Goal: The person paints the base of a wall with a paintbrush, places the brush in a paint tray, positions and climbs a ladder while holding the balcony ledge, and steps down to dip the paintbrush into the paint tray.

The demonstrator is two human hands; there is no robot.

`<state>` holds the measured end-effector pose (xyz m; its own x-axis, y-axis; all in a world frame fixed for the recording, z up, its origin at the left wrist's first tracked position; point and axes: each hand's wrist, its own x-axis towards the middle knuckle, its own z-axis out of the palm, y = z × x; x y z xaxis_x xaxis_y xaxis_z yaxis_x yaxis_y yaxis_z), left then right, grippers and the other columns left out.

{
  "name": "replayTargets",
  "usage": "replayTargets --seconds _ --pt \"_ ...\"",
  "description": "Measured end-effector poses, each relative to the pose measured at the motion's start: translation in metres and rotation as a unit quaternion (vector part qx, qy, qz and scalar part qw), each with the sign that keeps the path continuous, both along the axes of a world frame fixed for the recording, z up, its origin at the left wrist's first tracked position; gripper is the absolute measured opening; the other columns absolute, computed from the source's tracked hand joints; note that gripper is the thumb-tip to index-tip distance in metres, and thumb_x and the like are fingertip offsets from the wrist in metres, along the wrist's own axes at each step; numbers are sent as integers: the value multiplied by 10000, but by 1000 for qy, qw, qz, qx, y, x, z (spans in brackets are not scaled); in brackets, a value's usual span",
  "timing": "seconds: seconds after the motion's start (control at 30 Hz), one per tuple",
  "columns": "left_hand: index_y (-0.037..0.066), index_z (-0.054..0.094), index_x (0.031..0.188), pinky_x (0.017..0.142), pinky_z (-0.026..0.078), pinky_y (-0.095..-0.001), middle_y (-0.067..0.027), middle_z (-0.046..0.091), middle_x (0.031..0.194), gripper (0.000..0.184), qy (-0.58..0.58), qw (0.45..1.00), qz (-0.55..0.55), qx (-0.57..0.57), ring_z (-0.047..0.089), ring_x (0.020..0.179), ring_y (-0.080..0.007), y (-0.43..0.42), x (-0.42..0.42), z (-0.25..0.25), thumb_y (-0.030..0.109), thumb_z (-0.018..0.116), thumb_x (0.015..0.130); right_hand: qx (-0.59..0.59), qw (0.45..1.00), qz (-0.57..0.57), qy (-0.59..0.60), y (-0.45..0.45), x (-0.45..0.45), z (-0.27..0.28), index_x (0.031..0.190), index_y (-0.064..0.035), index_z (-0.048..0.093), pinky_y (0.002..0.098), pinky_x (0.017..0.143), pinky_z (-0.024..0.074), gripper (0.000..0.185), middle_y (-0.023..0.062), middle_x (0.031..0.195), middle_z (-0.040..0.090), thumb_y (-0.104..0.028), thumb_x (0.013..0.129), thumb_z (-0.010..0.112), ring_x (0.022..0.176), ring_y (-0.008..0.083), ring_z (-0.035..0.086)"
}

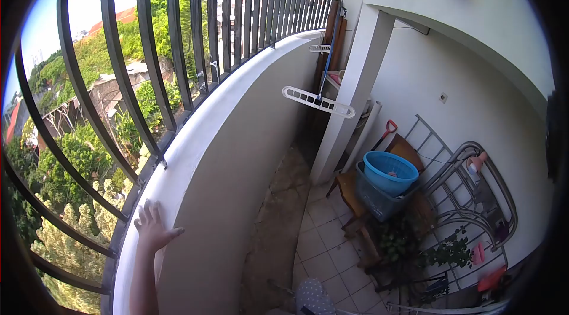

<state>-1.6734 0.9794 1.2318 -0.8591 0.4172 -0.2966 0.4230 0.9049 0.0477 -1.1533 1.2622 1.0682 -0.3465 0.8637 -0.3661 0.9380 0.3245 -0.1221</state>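
Note:
My left hand (pixel 154 229) lies on top of the white balcony wall (pixel 195 128), fingers spread and nothing in its grasp. The dark metal railing (pixel 157 66) rises from the wall right beside its fingertips. My right hand is out of the frame. Ahead, a white slotted plastic hanger bar (pixel 318 102) hangs from a blue cord, with a second, smaller white bar (pixel 320 48) farther back.
A blue basin (pixel 390 174) rests in a dark crate (pixel 379 199) on a wooden chair (pixel 345 191). Metal frames (pixel 486 196) lean on the right wall. Potted plants (pixel 453 251) stand below. A white pillar (pixel 354 83) rises ahead. Dotted fabric (pixel 314 297) shows at the bottom.

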Motion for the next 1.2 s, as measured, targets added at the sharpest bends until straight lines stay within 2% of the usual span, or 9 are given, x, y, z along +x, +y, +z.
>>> replayTargets --seconds 0.07,0.17,0.3,0.4,0.6,1.0,1.1,1.2 --pt "59 94 1536 1131 57 -654 -225 31 1605 1312 -50 995 77 -25 42 1485 -417 -15 10 13 689 762 599 -1 1000 -5 2 3 -2 3 756 -132 698 475 614 516 249 93 714 665 -368 683 727 665 279 641" --pt "62 33 1540 1139 -3 -645 -223 -18 1609 1389 -64 986 152 -9 26 1491 -403 -32 18 13 690 785 556 0 1000 -6 5 8 -6 6 756 -131 696 476 612 516 246 94 713 664 -365 687 724 664 280 641" --pt "121 47 1546 1141 -14 -637 -214 87 1603 1370 -36 977 205 40 104 1490 -368 -34 24 7 597 833 529 3 1000 -8 8 20 -13 15 756 -129 694 476 609 515 242 96 711 664 -361 691 719 663 282 641" --pt "156 65 1549 1144 -21 -630 -205 132 1596 1374 -35 976 209 41 126 1485 -365 -31 19 7 570 849 499 3 1000 -14 9 24 -16 21 757 -128 693 477 607 515 240 97 710 663 -358 695 716 662 283 641" --pt "163 73 1552 1143 -10 -633 -196 104 1602 1404 -35 976 213 29 121 1489 -349 -34 10 -2 583 861 469 9 1000 -10 7 33 -31 30 757 -125 690 478 603 513 235 99 707 662 -352 702 709 659 286 641" --pt "156 0 1557 1140 13 -643 -242 83 1592 1508 -71 977 200 18 80 1477 -429 -38 -4 -5 624 875 421 29 1000 9 -7 54 -69 55 758 -120 684 479 596 511 225 102 702 660 -340 715 696 655 291 641" --pt "161 10 1557 1141 31 -643 -258 106 1583 1509 -62 978 198 17 102 1470 -443 -36 -2 -5 630 876 413 33 999 18 -12 61 -77 62 759 -119 682 480 594 511 222 103 701 660 -337 719 692 654 293 642" --pt "172 57 1555 1128 33 -655 -276 128 1578 1529 -70 973 218 32 102 1476 -426 -39 -6 -9 599 901 353 29 999 29 -9 64 -93 73 759 -117 681 480 592 510 220 104 699 659 -334 722 689 653 294 642"
